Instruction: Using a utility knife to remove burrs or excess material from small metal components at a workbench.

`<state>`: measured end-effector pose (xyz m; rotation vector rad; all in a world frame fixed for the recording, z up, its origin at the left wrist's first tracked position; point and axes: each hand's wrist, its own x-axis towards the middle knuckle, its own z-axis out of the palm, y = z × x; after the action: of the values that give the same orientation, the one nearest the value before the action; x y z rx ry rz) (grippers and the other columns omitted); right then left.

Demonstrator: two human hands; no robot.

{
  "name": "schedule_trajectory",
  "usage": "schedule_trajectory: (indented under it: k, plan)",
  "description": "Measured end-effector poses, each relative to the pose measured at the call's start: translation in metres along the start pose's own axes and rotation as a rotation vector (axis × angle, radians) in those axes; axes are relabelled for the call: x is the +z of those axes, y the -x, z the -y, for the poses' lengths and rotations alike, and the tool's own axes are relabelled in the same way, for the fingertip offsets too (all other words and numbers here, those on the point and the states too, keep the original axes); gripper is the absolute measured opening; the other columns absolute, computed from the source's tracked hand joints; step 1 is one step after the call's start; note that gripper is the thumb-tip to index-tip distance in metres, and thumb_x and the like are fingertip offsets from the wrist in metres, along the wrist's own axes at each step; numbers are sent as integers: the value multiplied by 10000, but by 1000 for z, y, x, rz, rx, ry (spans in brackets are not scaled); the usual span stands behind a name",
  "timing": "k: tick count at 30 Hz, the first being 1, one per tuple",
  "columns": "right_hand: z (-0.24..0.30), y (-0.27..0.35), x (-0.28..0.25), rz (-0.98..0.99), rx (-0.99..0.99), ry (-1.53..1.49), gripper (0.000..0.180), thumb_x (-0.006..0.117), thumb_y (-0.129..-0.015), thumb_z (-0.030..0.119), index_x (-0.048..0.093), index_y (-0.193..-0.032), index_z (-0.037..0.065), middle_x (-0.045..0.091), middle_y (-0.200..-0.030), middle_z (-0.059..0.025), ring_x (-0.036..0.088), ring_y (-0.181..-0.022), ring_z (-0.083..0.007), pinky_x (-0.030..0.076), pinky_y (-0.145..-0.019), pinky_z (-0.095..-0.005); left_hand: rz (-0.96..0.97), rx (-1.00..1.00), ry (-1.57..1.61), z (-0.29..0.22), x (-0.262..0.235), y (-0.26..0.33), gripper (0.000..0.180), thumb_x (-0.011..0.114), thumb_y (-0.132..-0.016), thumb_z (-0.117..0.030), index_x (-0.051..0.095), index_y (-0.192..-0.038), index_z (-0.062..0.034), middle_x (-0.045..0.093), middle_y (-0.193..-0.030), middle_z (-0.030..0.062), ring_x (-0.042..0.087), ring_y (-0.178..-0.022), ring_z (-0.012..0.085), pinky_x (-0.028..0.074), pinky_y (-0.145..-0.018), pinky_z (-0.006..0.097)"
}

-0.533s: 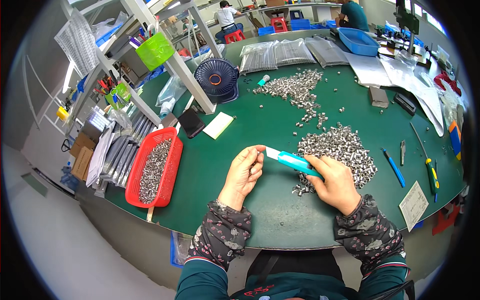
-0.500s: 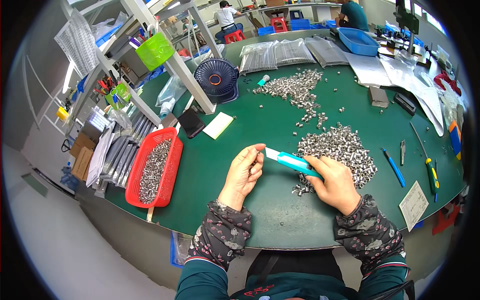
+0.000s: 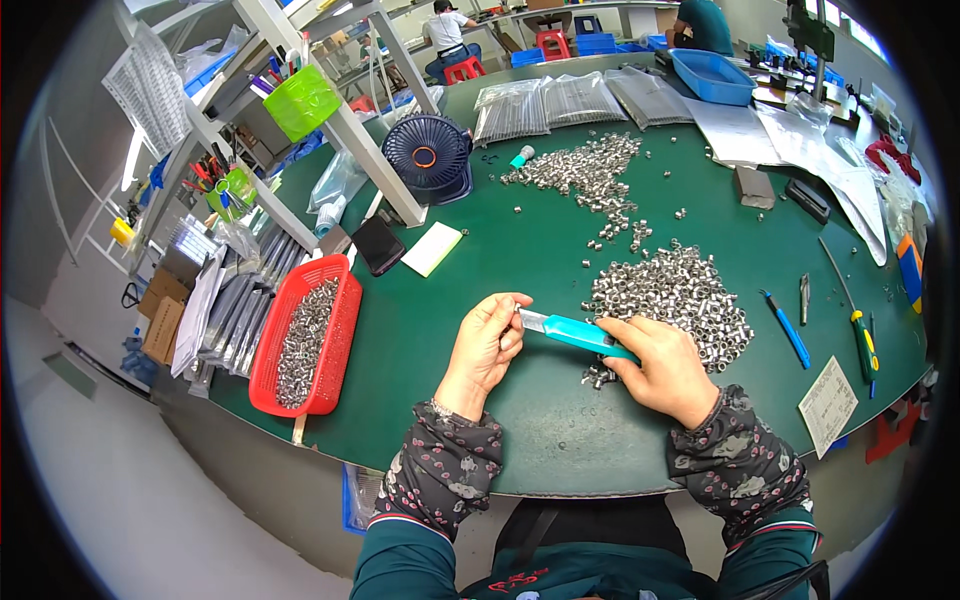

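Right hand (image 3: 662, 368): fingers clamped on a teal knife (image 3: 578, 335), blade pointing left; left hand (image 3: 488, 343): fingertips pinched together at the blade tip, seemingly on one small metal part, too small to tell for sure; both over the green table (image 3: 500, 270). Pile (image 3: 672, 298) of silver ferrules just beyond the right hand; second pile (image 3: 585, 170) farther off; red basket (image 3: 305, 336) of the same parts at left. Step in hand, by judgement: trimming one piece; the next move calls for a steady blade and a firm pinch.
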<state>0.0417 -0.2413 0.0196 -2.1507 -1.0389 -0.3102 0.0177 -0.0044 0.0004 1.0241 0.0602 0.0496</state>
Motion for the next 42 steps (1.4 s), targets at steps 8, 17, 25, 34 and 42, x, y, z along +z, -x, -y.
schedule_trajectory:
  k: [8,17,25,34,42]
  plan:
    - [5,-4,-4,-239,-72,-19,416,665,-699,74,560,-1101,57,530,-733,-80,555,-646,-262,455,-565,-360,-75,-17,-90,3,-4,0,229,524,-923,-226,576,-943,-4,512,-677,-3,350,-445,21,245,-359,150]
    - [-2,-1,-1,-99,21,3,374,656,-736,136,561,-1095,100,543,-736,-88,570,-663,-280,459,-570,-377,-21,-18,75,-1,-2,-1,197,505,-931,-195,567,-968,-12,509,-809,33,389,-547,39,263,-385,145]
    - [-3,0,2,-7,37,-82,377,655,-740,143,572,-1103,84,562,-770,-100,575,-685,-290,464,-602,-380,44,25,119,3,-6,-3,168,518,-924,-187,559,-954,-26,503,-788,29,392,-547,45,255,-385,150]
    - [-3,-1,0,-49,46,-101,366,641,-756,152,565,-1110,97,557,-773,-98,577,-688,-287,466,-597,-385,15,-16,92,2,-6,-1,208,489,-939,-219,558,-964,-24,507,-744,23,354,-493,41,242,-370,152]
    - [-1,0,1,-23,70,-66,380,657,-732,119,581,-1104,93,568,-770,-100,578,-688,-287,461,-609,-370,-24,-19,74,-4,3,-1,185,485,-939,-190,558,-991,-28,517,-773,29,369,-516,38,254,-371,151]
